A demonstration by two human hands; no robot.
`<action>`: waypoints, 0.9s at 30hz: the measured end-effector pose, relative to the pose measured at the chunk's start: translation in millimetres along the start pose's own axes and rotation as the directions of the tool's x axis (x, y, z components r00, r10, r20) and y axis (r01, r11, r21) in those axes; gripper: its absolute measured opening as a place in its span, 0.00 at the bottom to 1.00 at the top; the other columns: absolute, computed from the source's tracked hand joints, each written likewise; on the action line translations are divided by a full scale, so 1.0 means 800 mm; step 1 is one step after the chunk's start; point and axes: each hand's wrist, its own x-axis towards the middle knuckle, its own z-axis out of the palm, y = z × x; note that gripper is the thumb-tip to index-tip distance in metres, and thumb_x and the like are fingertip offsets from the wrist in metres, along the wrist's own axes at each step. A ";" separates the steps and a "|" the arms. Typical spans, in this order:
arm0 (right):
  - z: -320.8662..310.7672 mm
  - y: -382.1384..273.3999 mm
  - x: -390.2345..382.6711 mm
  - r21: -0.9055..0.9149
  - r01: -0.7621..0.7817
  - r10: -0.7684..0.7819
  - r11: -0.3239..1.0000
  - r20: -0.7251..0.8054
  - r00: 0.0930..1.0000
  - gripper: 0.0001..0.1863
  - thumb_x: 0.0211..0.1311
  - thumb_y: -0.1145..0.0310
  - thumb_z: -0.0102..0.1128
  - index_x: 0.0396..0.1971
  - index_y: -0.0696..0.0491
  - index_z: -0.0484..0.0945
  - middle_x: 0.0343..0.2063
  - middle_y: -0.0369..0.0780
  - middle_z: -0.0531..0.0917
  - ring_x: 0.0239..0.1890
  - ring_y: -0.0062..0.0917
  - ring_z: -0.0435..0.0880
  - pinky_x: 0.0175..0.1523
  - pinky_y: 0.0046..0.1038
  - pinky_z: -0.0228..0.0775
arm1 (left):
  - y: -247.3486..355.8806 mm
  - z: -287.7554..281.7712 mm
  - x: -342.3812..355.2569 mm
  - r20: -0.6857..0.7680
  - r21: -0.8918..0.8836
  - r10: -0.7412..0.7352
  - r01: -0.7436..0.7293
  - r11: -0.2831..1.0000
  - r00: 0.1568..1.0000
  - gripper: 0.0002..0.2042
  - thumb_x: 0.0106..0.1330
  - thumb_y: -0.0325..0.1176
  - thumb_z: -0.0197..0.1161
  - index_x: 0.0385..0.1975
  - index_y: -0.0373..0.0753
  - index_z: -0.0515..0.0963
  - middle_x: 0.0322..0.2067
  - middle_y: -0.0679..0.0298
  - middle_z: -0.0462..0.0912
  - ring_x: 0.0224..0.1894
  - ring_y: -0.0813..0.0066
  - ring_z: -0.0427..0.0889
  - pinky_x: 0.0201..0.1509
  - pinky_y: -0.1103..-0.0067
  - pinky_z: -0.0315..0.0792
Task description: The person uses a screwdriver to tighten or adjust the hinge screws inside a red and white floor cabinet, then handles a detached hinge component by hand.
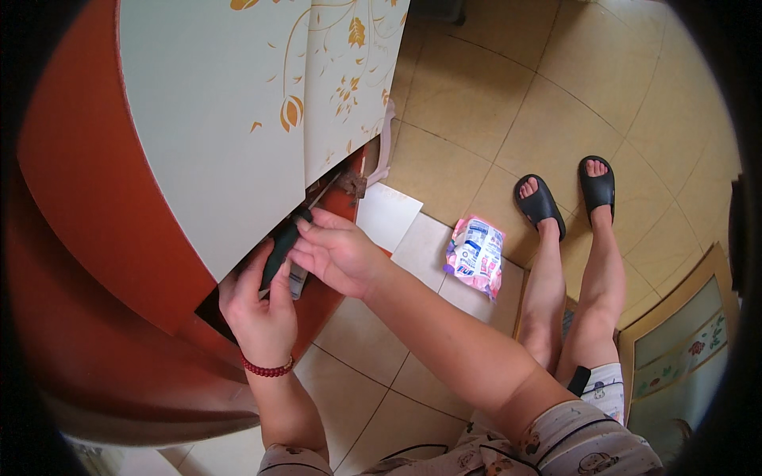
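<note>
My left hand [266, 305], with a red bead bracelet [267, 369] at its wrist, is closed round a dark green handle with a thin metal shaft, which looks like a screwdriver [278, 247]. My right hand [337, 247] pinches the same handle near the shaft end, its other fingers curled beside it. The shaft points away toward the gap beneath the white cabinet front [214, 135]. A small white item [298, 284] shows partly between my hands, its kind unclear. Just beyond the shaft lies a crumpled brownish thing [353, 182].
The cabinet's red-orange side [87, 143] curves along the left. A pink and white soft package [476, 258] lies on the tiled floor [460, 103], near a flat white panel [389, 216]. Legs in black slippers [540, 205] extend at right, beside a wood-framed glass panel [679, 341].
</note>
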 end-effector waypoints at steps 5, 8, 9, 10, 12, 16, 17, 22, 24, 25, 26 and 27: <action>-0.003 -0.002 0.003 -0.039 -0.017 0.016 0.999 -0.004 1.000 0.15 0.59 0.74 0.40 0.47 0.56 0.60 0.45 0.39 0.68 0.48 0.26 0.68 0.55 0.29 0.58 | -0.007 0.003 -0.005 0.058 0.091 0.018 -0.024 0.996 0.998 0.12 0.54 0.27 0.57 0.37 0.31 0.72 0.35 0.52 0.73 0.37 0.58 0.73 0.42 0.74 0.67; -0.003 -0.005 0.001 -0.165 -0.066 0.051 0.984 -0.091 0.995 0.15 0.59 0.73 0.41 0.47 0.56 0.61 0.45 0.39 0.69 0.48 0.26 0.68 0.55 0.29 0.57 | -0.009 0.001 -0.007 0.093 0.086 0.000 -0.008 0.996 0.996 0.12 0.56 0.28 0.55 0.38 0.31 0.71 0.36 0.50 0.73 0.38 0.55 0.73 0.42 0.72 0.67; -0.003 -0.005 0.001 -0.164 -0.063 0.049 0.984 -0.090 0.995 0.15 0.59 0.73 0.41 0.47 0.56 0.61 0.45 0.39 0.69 0.48 0.26 0.68 0.55 0.29 0.57 | -0.008 0.000 -0.006 0.104 0.092 -0.002 -0.007 0.996 0.995 0.12 0.56 0.28 0.55 0.38 0.31 0.71 0.36 0.50 0.73 0.38 0.55 0.73 0.42 0.72 0.67; -0.004 -0.004 0.002 -0.126 -0.028 0.019 0.992 -0.070 0.997 0.15 0.59 0.73 0.42 0.46 0.56 0.61 0.44 0.39 0.69 0.48 0.25 0.68 0.54 0.29 0.58 | -0.003 -0.001 -0.001 0.106 0.105 0.020 -0.031 0.994 0.994 0.11 0.56 0.28 0.55 0.38 0.31 0.71 0.36 0.50 0.74 0.38 0.54 0.73 0.42 0.72 0.67; -0.003 -0.002 0.004 -0.085 0.003 -0.008 0.996 -0.058 0.998 0.14 0.59 0.73 0.42 0.46 0.56 0.62 0.44 0.39 0.70 0.48 0.25 0.68 0.53 0.29 0.60 | -0.003 0.000 0.009 0.118 0.118 0.074 -0.088 0.989 0.990 0.11 0.55 0.28 0.55 0.38 0.31 0.71 0.36 0.50 0.74 0.37 0.54 0.73 0.42 0.72 0.67; -0.001 -0.006 0.008 -0.091 0.015 -0.023 0.996 -0.086 0.996 0.13 0.57 0.71 0.46 0.43 0.57 0.64 0.42 0.39 0.71 0.47 0.25 0.70 0.51 0.29 0.62 | -0.012 0.006 0.017 0.106 0.125 0.092 -0.105 0.987 0.990 0.11 0.56 0.30 0.55 0.37 0.31 0.71 0.34 0.51 0.75 0.36 0.56 0.74 0.41 0.73 0.67; 0.005 -0.006 0.008 -0.178 -0.044 0.016 0.983 -0.156 0.988 0.13 0.56 0.71 0.48 0.41 0.57 0.64 0.41 0.39 0.71 0.47 0.26 0.69 0.51 0.30 0.63 | -0.018 0.006 0.013 0.106 0.128 0.087 -0.101 0.987 0.990 0.11 0.56 0.30 0.55 0.37 0.31 0.71 0.34 0.51 0.75 0.36 0.56 0.74 0.41 0.73 0.67; 0.032 -0.004 0.009 -0.496 -0.191 -0.079 0.847 -0.473 0.878 0.14 0.53 0.70 0.52 0.39 0.58 0.64 0.37 0.39 0.72 0.43 0.25 0.71 0.46 0.30 0.66 | -0.044 0.013 0.006 0.231 -0.265 -0.574 0.619 0.739 0.785 0.16 0.57 0.35 0.56 0.39 0.29 0.69 0.33 0.51 0.76 0.35 0.60 0.74 0.41 0.74 0.67; 0.022 -0.004 0.014 -0.543 -0.220 -0.109 0.810 -0.508 0.854 0.14 0.53 0.70 0.53 0.38 0.58 0.65 0.36 0.39 0.73 0.42 0.25 0.72 0.45 0.30 0.67 | -0.028 0.012 0.013 0.244 -0.227 -0.470 0.521 0.823 0.848 0.16 0.56 0.33 0.56 0.41 0.29 0.68 0.37 0.50 0.73 0.40 0.58 0.72 0.45 0.74 0.65; 0.013 -0.002 0.014 -0.468 -0.128 -0.114 0.875 -0.454 0.884 0.14 0.53 0.69 0.54 0.38 0.57 0.66 0.35 0.39 0.73 0.39 0.24 0.73 0.40 0.28 0.67 | -0.019 0.010 0.017 0.258 -0.186 -0.360 0.412 0.892 0.896 0.17 0.55 0.31 0.56 0.43 0.29 0.68 0.41 0.48 0.71 0.45 0.57 0.69 0.48 0.73 0.63; 0.013 -0.002 0.014 -0.381 -0.041 -0.122 0.924 -0.394 0.911 0.14 0.53 0.68 0.55 0.38 0.57 0.67 0.35 0.38 0.74 0.37 0.22 0.73 0.36 0.25 0.68 | -0.011 0.006 0.018 0.255 -0.189 -0.360 0.412 0.891 0.897 0.17 0.55 0.31 0.56 0.43 0.29 0.68 0.41 0.48 0.71 0.45 0.57 0.69 0.48 0.73 0.63; 0.014 -0.004 0.012 -0.384 -0.042 -0.122 0.922 -0.393 0.912 0.14 0.53 0.68 0.55 0.38 0.57 0.67 0.35 0.38 0.74 0.37 0.22 0.73 0.36 0.25 0.68 | -0.004 0.001 0.017 0.151 -0.005 -0.147 0.150 0.989 0.978 0.16 0.54 0.31 0.57 0.40 0.29 0.68 0.37 0.51 0.73 0.40 0.61 0.72 0.45 0.75 0.65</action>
